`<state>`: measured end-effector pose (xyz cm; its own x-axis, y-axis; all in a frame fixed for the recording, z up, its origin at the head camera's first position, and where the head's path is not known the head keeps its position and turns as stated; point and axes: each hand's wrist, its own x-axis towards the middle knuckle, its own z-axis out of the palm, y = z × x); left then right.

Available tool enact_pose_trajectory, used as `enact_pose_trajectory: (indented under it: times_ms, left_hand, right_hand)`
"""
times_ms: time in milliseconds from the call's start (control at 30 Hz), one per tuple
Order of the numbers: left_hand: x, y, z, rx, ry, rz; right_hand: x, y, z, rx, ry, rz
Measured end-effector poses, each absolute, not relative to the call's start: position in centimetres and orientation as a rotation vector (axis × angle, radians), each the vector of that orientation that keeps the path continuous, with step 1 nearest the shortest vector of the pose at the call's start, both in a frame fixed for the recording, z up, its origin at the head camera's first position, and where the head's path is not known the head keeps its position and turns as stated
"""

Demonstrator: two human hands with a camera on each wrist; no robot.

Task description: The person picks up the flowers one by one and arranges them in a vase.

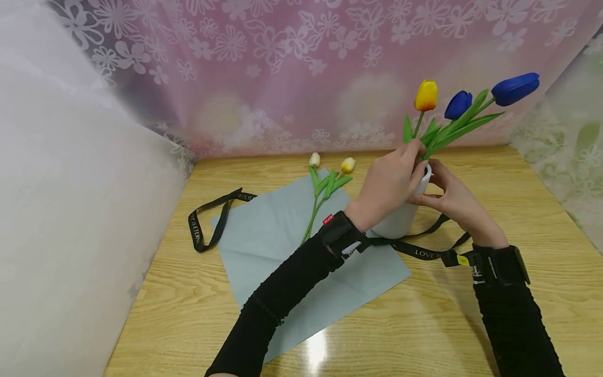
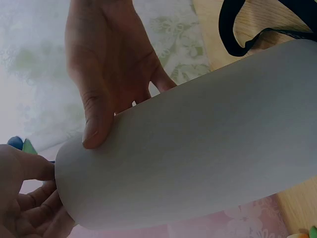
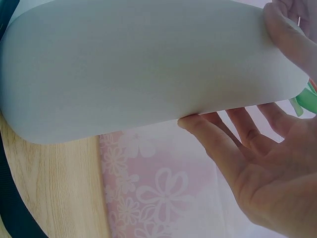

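A white vase point(image 1: 398, 220) stands at the right of the table, its plain side filling much of both wrist views. At its mouth my left hand point(image 1: 393, 173) pinches the green stems of two blue tulips point(image 1: 515, 89) that lean to the right. A yellow-orange tulip point(image 1: 426, 96) rises upright beside them. My right hand point(image 1: 454, 196) holds the vase's upper right side, thumb on the near side. In the left wrist view that thumb presses the vase wall, with my left hand point(image 2: 29, 193) at the rim.
A blue-grey wrapping sheet point(image 1: 264, 235) lies flat, with a white tulip point(image 1: 314, 160) and a white-yellow tulip point(image 1: 348, 165) on it. A black lettered ribbon point(image 1: 195, 230) loops at the left and runs past the vase's base. A pink floral curtain point(image 1: 282, 78) hangs behind.
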<state>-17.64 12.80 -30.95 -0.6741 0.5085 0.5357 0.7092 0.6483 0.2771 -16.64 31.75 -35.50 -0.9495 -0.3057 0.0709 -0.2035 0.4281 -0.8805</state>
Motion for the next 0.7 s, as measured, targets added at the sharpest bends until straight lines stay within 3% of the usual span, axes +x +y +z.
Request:
enact_pose_trajectory:
  times_ms: [300, 467, 700]
  left_hand:
    - [-16.9, 12.5, -31.2, -0.926, -2.463, -0.516]
    - [-17.4, 11.0, -30.1, -0.910, -2.475, -0.643]
    - [-19.6, 6.6, -29.4, -0.700, -2.389, -0.934]
  right_hand:
    - [-16.7, 31.8, -35.5, -0.462, 2.565, -1.563]
    - [-16.7, 31.8, -35.5, -0.417, 2.540, -1.577]
    - [-16.7, 31.9, -35.4, -0.338, 2.562, -1.543]
